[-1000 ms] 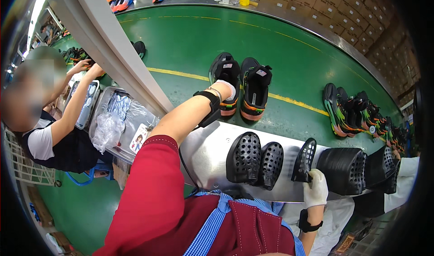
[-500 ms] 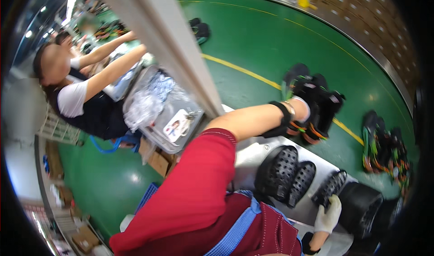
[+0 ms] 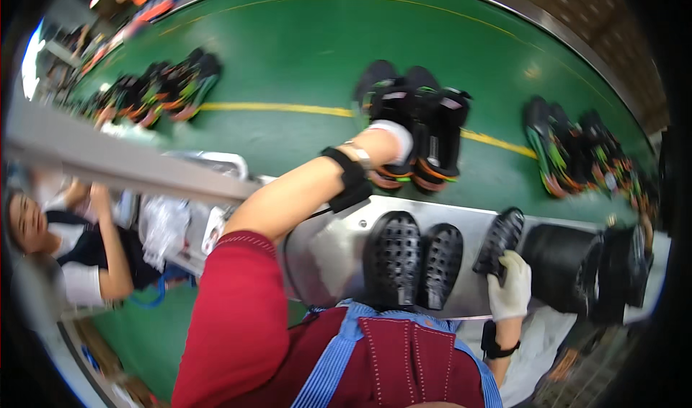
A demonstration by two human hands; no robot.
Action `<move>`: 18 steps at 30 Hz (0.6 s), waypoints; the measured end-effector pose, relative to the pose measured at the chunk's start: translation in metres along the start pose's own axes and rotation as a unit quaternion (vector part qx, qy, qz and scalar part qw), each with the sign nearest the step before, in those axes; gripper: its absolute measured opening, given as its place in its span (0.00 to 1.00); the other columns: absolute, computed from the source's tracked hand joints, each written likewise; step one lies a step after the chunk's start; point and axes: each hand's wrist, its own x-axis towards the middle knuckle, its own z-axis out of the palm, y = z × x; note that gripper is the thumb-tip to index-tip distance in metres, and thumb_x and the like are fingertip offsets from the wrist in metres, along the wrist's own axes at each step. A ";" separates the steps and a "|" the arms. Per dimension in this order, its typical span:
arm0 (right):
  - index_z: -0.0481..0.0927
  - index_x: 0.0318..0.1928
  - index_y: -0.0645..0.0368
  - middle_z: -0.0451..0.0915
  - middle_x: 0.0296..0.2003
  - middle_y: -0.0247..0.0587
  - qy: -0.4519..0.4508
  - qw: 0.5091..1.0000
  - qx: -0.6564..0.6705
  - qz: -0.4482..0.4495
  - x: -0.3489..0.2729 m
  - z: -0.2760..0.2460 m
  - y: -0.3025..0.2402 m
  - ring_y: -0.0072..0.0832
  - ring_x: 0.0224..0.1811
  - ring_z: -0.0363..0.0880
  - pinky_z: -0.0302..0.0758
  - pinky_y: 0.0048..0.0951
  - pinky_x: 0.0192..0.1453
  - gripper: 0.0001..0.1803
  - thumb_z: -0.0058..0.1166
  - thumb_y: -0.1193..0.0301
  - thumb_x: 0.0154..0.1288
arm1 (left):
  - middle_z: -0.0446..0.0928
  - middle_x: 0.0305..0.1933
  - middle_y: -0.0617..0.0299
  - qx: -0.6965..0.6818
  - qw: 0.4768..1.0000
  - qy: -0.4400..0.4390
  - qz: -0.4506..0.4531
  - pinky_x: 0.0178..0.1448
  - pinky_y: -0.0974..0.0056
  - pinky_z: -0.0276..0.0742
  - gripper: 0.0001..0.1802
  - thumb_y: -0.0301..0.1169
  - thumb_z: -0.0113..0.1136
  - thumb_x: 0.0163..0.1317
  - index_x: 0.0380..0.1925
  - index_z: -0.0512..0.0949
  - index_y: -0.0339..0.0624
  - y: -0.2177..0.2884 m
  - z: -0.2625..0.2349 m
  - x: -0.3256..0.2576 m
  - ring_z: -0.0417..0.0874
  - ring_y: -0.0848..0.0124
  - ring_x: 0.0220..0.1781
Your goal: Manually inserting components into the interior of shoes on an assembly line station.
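Observation:
My left hand (image 3: 395, 138), in a white glove, reaches to a group of black shoes with orange and green soles (image 3: 436, 138) on the green surface. Its fingers are hidden behind and among the shoes. My right hand (image 3: 510, 289), also gloved in white, is closed round the near end of a black perforated shoe-shaped form (image 3: 500, 238), tilted above the metal ledge. Left of it, two similar black forms with rows of holes, a larger one (image 3: 393, 258) and a narrower one (image 3: 441, 264), lie side by side on the metal ledge (image 3: 324, 246).
Two black hollow blocks (image 3: 559, 260) stand right of my right hand. More shoes sit along the green surface at right (image 3: 577, 148) and far left (image 3: 169, 83). A grey post (image 3: 130, 163) crosses the left side, with a co-worker (image 3: 108, 256) behind it.
The view has turned, so the post now lies flatter and the shoes appear further left. Both hands stay at the same things; the right still holds the perforated form.

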 end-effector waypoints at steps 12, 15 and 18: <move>0.76 0.42 0.58 0.78 0.48 0.43 -0.001 0.999 0.012 0.038 -0.003 -0.009 -0.003 0.44 0.48 0.75 0.73 0.38 0.53 0.22 0.65 0.79 0.41 | 0.81 0.47 0.47 0.088 0.996 -0.020 0.024 0.49 0.57 0.80 0.17 0.33 0.55 0.55 0.42 0.84 0.40 0.037 0.003 0.026 0.84 0.54 0.49; 0.76 0.42 0.58 0.78 0.47 0.42 0.006 1.000 0.005 0.020 -0.007 -0.006 -0.003 0.43 0.48 0.75 0.73 0.38 0.53 0.23 0.65 0.79 0.41 | 0.81 0.48 0.47 0.041 0.999 -0.011 -0.010 0.50 0.57 0.79 0.17 0.34 0.54 0.57 0.42 0.84 0.40 0.035 0.007 0.030 0.84 0.54 0.50; 0.76 0.42 0.58 0.78 0.48 0.42 0.014 1.000 0.011 0.012 -0.005 -0.002 -0.002 0.43 0.48 0.75 0.72 0.38 0.54 0.23 0.65 0.80 0.41 | 0.82 0.47 0.48 0.064 0.998 0.024 -0.005 0.49 0.56 0.79 0.16 0.35 0.54 0.57 0.41 0.84 0.40 0.027 0.012 0.026 0.84 0.54 0.49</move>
